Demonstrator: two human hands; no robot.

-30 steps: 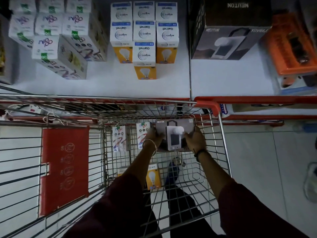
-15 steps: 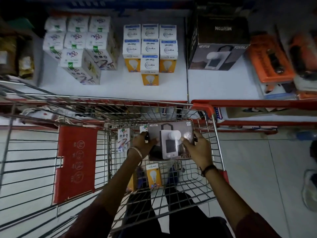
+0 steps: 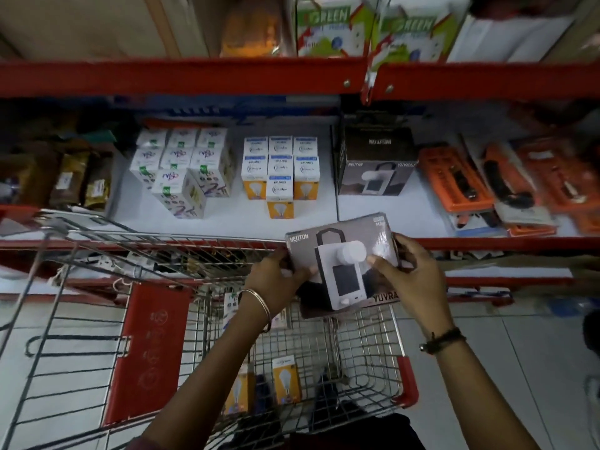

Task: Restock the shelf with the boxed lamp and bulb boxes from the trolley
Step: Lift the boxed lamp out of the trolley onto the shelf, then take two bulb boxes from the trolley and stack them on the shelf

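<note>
The grey boxed lamp (image 3: 344,261) hangs above the trolley's (image 3: 181,251) front rim, level with the white shelf's (image 3: 389,216) edge. My left hand (image 3: 276,280) grips its left side and my right hand (image 3: 409,274) its right side. On the shelf behind stands another lamp box (image 3: 376,167), with white-and-orange bulb boxes (image 3: 281,172) and white patterned bulb boxes (image 3: 183,167) to its left. Down in the trolley lie orange bulb boxes (image 3: 285,380) and one white patterned box (image 3: 232,302), partly hidden by my left arm.
Orange blister-packed tools (image 3: 480,180) fill the shelf's right end and brown packets (image 3: 65,180) its left. A red shelf beam (image 3: 194,76) runs overhead with green-and-white boxes (image 3: 334,24) above. The trolley's red child-seat flap (image 3: 146,349) is at the left.
Both hands have lifted the lamp box up out of the trolley basket toward the shelf. My view has tilted upward, bringing the upper shelf into sight.
</note>
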